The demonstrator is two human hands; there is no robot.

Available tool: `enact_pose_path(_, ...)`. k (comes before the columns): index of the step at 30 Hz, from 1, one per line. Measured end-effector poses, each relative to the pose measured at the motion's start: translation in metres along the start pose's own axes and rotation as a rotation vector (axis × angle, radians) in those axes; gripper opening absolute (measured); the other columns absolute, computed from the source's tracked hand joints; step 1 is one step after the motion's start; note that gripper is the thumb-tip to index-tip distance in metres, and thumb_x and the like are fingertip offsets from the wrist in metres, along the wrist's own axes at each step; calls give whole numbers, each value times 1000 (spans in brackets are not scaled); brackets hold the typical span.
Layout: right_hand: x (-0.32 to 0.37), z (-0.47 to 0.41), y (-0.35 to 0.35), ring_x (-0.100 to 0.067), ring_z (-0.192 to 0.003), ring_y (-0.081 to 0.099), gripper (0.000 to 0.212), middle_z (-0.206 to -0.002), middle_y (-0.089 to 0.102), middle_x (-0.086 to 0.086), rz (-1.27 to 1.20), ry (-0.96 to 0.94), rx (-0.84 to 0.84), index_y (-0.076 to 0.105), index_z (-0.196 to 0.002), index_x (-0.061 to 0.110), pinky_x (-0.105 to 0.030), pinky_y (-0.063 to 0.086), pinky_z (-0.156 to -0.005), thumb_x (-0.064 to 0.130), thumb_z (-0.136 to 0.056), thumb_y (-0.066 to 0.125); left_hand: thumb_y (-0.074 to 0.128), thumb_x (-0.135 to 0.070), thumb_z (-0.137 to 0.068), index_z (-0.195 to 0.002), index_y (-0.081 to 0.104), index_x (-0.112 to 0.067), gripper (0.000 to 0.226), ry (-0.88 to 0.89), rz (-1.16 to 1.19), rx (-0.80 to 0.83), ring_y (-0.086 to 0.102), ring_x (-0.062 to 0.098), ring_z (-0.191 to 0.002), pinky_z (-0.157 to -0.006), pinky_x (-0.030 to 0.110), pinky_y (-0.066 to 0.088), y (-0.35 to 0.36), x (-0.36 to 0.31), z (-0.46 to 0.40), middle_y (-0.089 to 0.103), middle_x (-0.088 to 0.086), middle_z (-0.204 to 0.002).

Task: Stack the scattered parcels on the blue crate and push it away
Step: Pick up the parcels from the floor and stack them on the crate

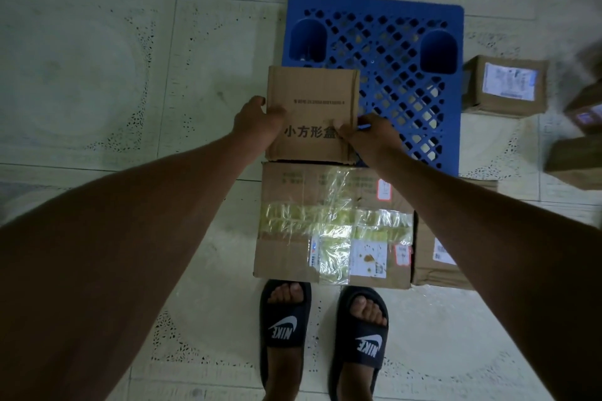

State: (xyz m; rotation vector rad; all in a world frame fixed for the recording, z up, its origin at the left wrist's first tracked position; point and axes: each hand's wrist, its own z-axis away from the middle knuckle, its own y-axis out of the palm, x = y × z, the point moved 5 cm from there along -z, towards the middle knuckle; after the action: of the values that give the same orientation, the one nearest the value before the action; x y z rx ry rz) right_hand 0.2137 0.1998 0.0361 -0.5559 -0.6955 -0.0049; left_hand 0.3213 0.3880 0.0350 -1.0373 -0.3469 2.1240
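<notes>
On the tiled floor (pixel 97 75) sits one blue crate (pixel 391 52), lattice face up, with six cardboard parcels counted around it. One small printed box (pixel 312 98) overlaps the crate's near-left corner. One large taped box (pixel 325 225) lies on the floor just near of the crate, touching the small box's near edge. One labelled box (pixel 436 257) sits right of the large one, partly hidden by the right forearm. One labelled cube (pixel 505 85) stands just right of the crate. Two more boxes lie further right of the crate, blurred and cut off by the frame edge.

Two hands, both clamped on the small printed box: left hand (pixel 257 120) on its left edge, thumb on top; right hand (pixel 368 133) on its near-right corner, covering part of the print. Can't tell if the box rests on the crate or is held above it.

Two black slides (pixel 286 329) stand near of the large box. Brown furniture beyond the crate is cut off at the top.
</notes>
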Motion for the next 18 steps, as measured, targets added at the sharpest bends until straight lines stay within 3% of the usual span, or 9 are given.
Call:
enact_pose_path(2, 3, 7, -8, -17, -91, 57, 57, -123, 60, -6, 39, 15, -19, 49, -133, 12, -17, 38, -49, 47, -89, 61, 52, -40, -93, -151, 28, -17, 67, -14, -27, -50, 49, 28, -130, -96, 28, 42, -4, -5, 7, 42, 11, -149)
enact_pose_path(4, 6, 16, -24, -21, -98, 58, 55, -130, 58, -9, 58, 36, -47, 47, -135, 13, -21, 43, -67, 46, -92, 57, 51, -36, -95, -151, 26, -13, 65, -1, -73, -93, 46, 28, -133, -98, 29, 41, -9, -18, 21, 38, 13, -152)
enact_pose_path(7, 18, 34, -55, -29, -121, 54, 55, -139, 52, -12, 50, 46, -74, 48, -137, 13, -31, 44, -91, 45, -93, 56, 43, -26, -99, -147, 33, -7, 52, 9, -160, -143, 51, 30, -127, -95, 33, 46, -18, -51, 43, 43, 16, -147)
enact_pose_path(9, 28, 48, -83, -29, -119, 55, 53, -134, 57, -12, 30, 39, -98, 53, -131, 12, -31, 44, -89, 48, -92, 55, 38, -23, -100, -140, 43, -4, 44, 36, -199, -129, 56, 31, -117, -88, 32, 47, -16, -83, 56, 50, 17, -140)
enact_pose_path(11, 37, 62, -114, -30, -114, 59, 54, -129, 60, -13, 0, 14, -131, 55, -128, 10, -29, 43, -81, 50, -92, 54, 34, -19, -100, -127, 54, 2, 39, 82, -238, -72, 61, 27, -91, -76, 30, 49, -6, -122, 71, 60, 16, -124)
enact_pose_path(14, 41, 86, -167, -30, -120, 55, 52, -130, 60, -12, -53, 18, -194, 58, -127, 10, -27, 42, -90, 49, -93, 53, 37, -16, -100, -76, 58, -12, 31, 164, -224, 15, 44, 13, -60, -54, 17, 44, 18, -183, 102, 55, 5, -80)
enact_pose_path(15, 39, 95, -188, -30, -120, 55, 50, -128, 62, -12, -70, 26, -231, 60, -123, 10, -27, 42, -90, 49, -93, 53, 40, -15, -98, -67, 49, -20, 33, 190, -191, 60, 49, 15, -65, -64, 17, 49, 28, -201, 111, 54, 4, -79)
enact_pose_path(17, 34, 114, -231, -32, -116, 56, 45, -120, 65, -13, -94, 48, -291, 64, -114, 9, -26, 40, -85, 47, -93, 52, 43, -16, -94, -63, 45, -24, 32, 223, -135, 152, 58, 26, -83, -90, 41, 55, 51, -237, 133, 59, 10, -89)
enact_pose_path(18, 28, 123, -252, -33, -115, 57, 42, -118, 66, -15, -98, 66, -314, 66, -109, 8, -27, 40, -86, 44, -94, 51, 45, -15, -93, -64, 47, -22, 30, 227, -100, 191, 59, 27, -85, -91, 46, 54, 64, -253, 146, 61, 12, -91)
